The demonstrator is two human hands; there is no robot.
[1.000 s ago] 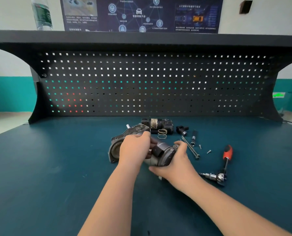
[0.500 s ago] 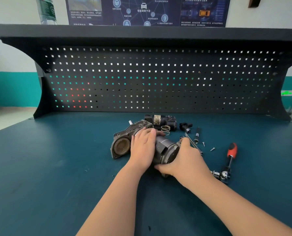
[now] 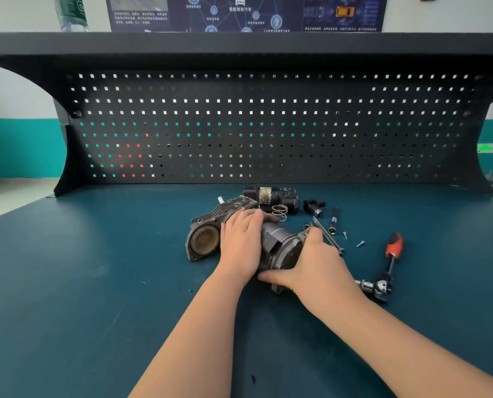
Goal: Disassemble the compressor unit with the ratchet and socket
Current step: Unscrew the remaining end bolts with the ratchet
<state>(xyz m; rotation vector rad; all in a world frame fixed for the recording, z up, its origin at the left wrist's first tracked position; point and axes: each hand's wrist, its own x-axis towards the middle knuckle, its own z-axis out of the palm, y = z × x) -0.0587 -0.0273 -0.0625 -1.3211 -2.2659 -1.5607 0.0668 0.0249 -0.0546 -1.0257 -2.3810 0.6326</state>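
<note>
On a dark teal workbench (image 3: pixel 96 282), the right hand (image 3: pixel 315 262) cups the near end of a grey metal compressor unit (image 3: pixel 279 245), fingers curled round it, while the left hand (image 3: pixel 241 239) clasps its middle. A red-handled ratchet with chrome socket (image 3: pixel 384 271) lies untouched just right. Beyond sit loose screws (image 3: pixel 360 244), a wire spring (image 3: pixel 279 211) and what appears to be a removed black cylindrical part (image 3: pixel 271 196), before a black pegboard (image 3: pixel 268 124).

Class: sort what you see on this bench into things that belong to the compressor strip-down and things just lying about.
Job:
compressor unit
left hand
right hand
ratchet
removed motor part
spring
loose screws

Lying about:
water bottle
wall poster
</note>
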